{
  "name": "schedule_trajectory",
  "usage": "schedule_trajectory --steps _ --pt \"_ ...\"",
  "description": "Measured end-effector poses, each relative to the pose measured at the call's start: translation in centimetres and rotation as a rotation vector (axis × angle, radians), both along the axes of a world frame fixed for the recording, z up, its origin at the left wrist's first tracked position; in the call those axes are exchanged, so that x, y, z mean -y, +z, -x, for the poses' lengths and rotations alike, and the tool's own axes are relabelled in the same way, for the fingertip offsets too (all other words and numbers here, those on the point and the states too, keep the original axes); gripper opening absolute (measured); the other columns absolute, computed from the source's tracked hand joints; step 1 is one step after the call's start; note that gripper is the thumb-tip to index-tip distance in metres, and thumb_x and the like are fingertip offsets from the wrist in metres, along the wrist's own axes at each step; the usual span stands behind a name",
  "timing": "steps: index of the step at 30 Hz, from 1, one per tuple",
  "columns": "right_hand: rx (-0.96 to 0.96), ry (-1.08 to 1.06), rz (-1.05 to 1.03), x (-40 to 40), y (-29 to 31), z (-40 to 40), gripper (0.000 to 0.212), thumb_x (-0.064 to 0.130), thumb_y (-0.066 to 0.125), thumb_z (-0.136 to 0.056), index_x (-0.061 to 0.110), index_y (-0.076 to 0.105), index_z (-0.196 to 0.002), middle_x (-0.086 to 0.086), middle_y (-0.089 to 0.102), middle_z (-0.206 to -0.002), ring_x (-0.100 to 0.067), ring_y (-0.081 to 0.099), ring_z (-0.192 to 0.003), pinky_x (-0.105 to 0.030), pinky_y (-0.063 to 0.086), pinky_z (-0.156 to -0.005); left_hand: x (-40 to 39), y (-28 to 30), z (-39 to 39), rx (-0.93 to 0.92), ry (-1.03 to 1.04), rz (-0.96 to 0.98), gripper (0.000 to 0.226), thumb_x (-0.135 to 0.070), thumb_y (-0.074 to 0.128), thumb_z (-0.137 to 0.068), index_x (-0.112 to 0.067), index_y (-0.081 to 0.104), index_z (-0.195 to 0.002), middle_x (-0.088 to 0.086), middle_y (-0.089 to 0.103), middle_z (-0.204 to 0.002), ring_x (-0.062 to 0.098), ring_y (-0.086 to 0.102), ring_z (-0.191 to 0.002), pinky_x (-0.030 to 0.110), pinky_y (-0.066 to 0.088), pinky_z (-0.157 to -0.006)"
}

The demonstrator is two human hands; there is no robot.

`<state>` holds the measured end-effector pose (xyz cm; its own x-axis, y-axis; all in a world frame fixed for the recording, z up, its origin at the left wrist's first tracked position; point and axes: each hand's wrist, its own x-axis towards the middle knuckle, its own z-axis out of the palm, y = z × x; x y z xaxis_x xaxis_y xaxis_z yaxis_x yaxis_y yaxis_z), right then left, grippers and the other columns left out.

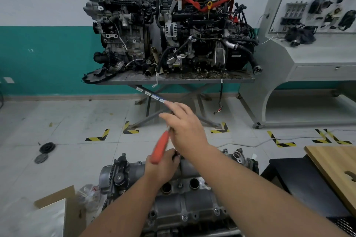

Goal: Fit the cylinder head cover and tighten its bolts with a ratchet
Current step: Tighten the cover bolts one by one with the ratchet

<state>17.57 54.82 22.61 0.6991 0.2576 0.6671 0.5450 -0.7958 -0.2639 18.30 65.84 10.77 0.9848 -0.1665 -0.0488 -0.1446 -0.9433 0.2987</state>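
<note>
The grey cylinder head cover (185,204) lies on the engine in front of me, with bolts along its near edge. The ratchet (160,147) has an orange handle that is blurred and slants up to the right. Its metal end runs under my right hand (186,129), which holds it there with index finger and thumb stretched forward. My left hand (159,167) sits at the cover's far edge, behind the handle's lower end. Its fingers curl round a small dark part (176,157) that I cannot identify.
Two complete engines stand on a steel lift table (173,79) against the far wall. A grey training console (308,57) is at the right. A wooden board (335,169) on a dark bench is near my right arm. A cardboard box (57,208) and plastic bags sit at the lower left.
</note>
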Motion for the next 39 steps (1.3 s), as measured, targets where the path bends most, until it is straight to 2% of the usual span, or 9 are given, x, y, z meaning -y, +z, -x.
schedule_trajectory --steps 3,6,10,15,24,29,33,35,39 --pt "-0.055 -0.021 0.241 -0.3 1.3 0.2 0.034 0.012 0.056 -0.090 0.008 0.065 -0.123 -0.011 0.064 -0.117 -0.035 0.059 -0.105 -0.049 0.049 -0.088 0.0 0.2 0.1 0.022 -0.010 -0.024 0.033 -0.044 0.035 -0.102 -0.024 0.061 -0.097 0.004 0.069 -0.097 0.027 0.063 -0.094 0.034 0.036 -0.072" --pt "-0.164 -0.041 0.365 -0.4 2.2 0.4 0.057 0.044 0.027 -0.097 0.017 0.044 -0.144 -0.006 0.054 -0.121 -0.029 0.052 -0.103 -0.044 0.043 -0.091 0.0 0.1 0.1 0.029 -0.007 0.009 0.032 -0.044 0.036 -0.102 -0.025 0.056 -0.086 0.003 0.070 -0.097 0.027 0.062 -0.093 0.036 0.038 -0.074" --pt "-0.220 -0.017 0.425 0.1 2.7 0.3 0.064 0.051 0.013 -0.096 0.023 0.035 -0.149 -0.006 0.050 -0.127 -0.029 0.051 -0.105 -0.043 0.043 -0.088 0.0 -0.1 0.1 0.052 -0.015 -0.018 0.035 -0.047 0.035 -0.103 -0.025 0.062 -0.107 0.006 0.070 -0.104 0.028 0.062 -0.099 0.036 0.038 -0.076" --pt "-0.230 -0.039 0.408 0.3 3.1 -0.1 0.043 0.044 0.032 -0.104 0.026 0.046 -0.140 -0.003 0.052 -0.113 -0.028 0.053 -0.096 -0.038 0.039 -0.076 0.0 0.0 0.0 0.034 -0.014 -0.035 0.032 -0.046 0.037 -0.101 -0.032 0.061 -0.118 0.004 0.070 -0.108 0.027 0.061 -0.105 0.035 0.038 -0.078" --pt "-0.484 -0.084 0.208 -1.2 4.8 -0.1 0.029 0.040 0.033 -0.104 0.022 0.055 -0.098 0.003 0.053 -0.077 -0.024 0.054 -0.073 -0.032 0.034 -0.054 0.1 0.1 0.1 0.050 -0.012 -0.032 0.031 -0.045 0.038 -0.101 -0.027 0.060 -0.114 0.005 0.069 -0.107 0.027 0.060 -0.105 0.034 0.041 -0.082" --pt "-0.788 -0.063 -0.263 -1.5 5.7 0.2 0.026 0.030 0.042 -0.100 0.014 0.060 -0.091 -0.003 0.070 -0.070 -0.022 0.063 -0.066 -0.035 0.049 -0.059 0.1 -0.1 0.2 0.064 0.000 -0.035 0.031 -0.045 0.040 -0.100 -0.027 0.061 -0.114 0.004 0.070 -0.106 0.026 0.061 -0.106 0.034 0.043 -0.083" --pt "-1.127 0.050 -1.170 -1.5 5.4 -0.1 0.005 0.012 0.046 -0.099 0.008 0.050 -0.098 -0.004 0.066 -0.056 -0.019 0.069 -0.058 -0.016 0.046 -0.044 0.0 -0.3 0.1 0.076 -0.006 -0.019 0.032 -0.046 0.041 -0.098 -0.027 0.062 -0.112 0.005 0.071 -0.103 0.027 0.062 -0.104 0.034 0.043 -0.081" --pt "-1.137 0.130 -1.568 -1.1 4.8 -0.1 0.005 0.007 0.051 -0.098 0.008 0.049 -0.094 -0.005 0.069 -0.064 -0.022 0.070 -0.064 -0.021 0.052 -0.052 -0.1 -0.4 0.0 0.073 -0.014 -0.002 0.031 -0.046 0.041 -0.098 -0.027 0.062 -0.110 0.005 0.071 -0.102 0.028 0.062 -0.103 0.035 0.042 -0.079" --pt "-0.928 0.177 -1.636 -0.6 3.0 -0.3 0.020 0.022 0.060 -0.098 0.020 0.057 -0.079 0.001 0.075 -0.087 -0.017 0.068 -0.084 -0.026 0.050 -0.063 -0.1 -0.4 -0.2 0.045 -0.032 0.009 0.030 -0.045 0.039 -0.098 -0.026 0.061 -0.108 0.004 0.071 -0.104 0.028 0.061 -0.105 0.036 0.038 -0.077"
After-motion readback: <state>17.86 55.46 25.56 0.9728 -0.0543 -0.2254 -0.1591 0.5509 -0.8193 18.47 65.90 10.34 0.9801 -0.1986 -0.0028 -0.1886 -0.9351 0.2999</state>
